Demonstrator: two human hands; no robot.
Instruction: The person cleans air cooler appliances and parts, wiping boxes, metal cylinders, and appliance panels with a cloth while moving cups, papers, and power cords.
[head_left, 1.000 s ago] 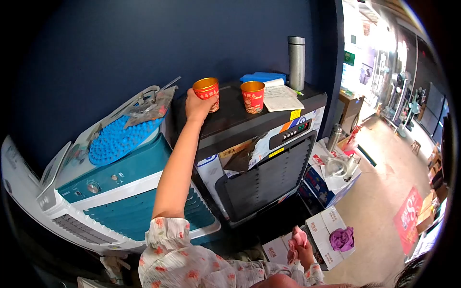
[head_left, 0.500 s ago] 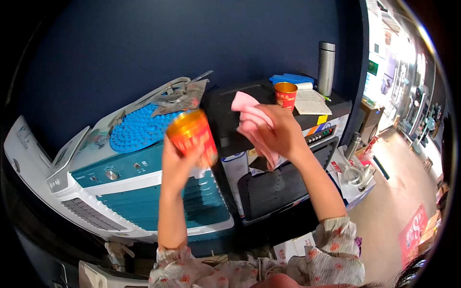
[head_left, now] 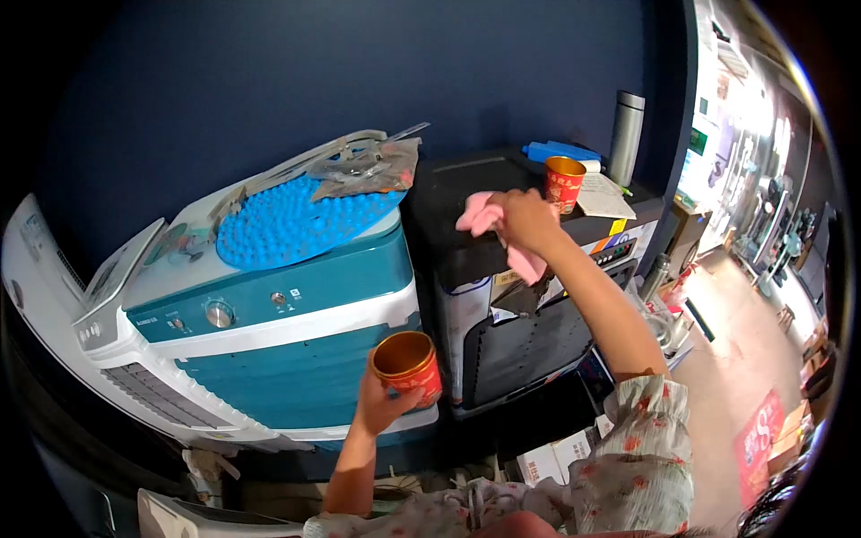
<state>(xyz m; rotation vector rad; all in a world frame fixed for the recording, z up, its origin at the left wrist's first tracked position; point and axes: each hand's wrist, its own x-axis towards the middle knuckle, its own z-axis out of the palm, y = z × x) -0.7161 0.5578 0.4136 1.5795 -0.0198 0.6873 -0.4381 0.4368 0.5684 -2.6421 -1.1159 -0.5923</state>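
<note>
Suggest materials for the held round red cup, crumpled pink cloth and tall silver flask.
Held cup: glossy, perhaps coated card or thin metal; its shiny gold lining fits either.
Pink cloth: soft, matte fabric, judging by its drooping folds.
Silver flask: probably satin-finished metal, given its grey sheen.

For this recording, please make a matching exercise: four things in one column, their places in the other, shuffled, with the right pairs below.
Things:
1. pink cloth
2. silver flask
3. lower red cup
4. blue bumpy mat

Places:
A. on top of the teal appliance
B. in the left hand
C. standing on the black top
D. in the right hand

Pairs: 1-D, 2-C, 3-B, 4-A
</note>
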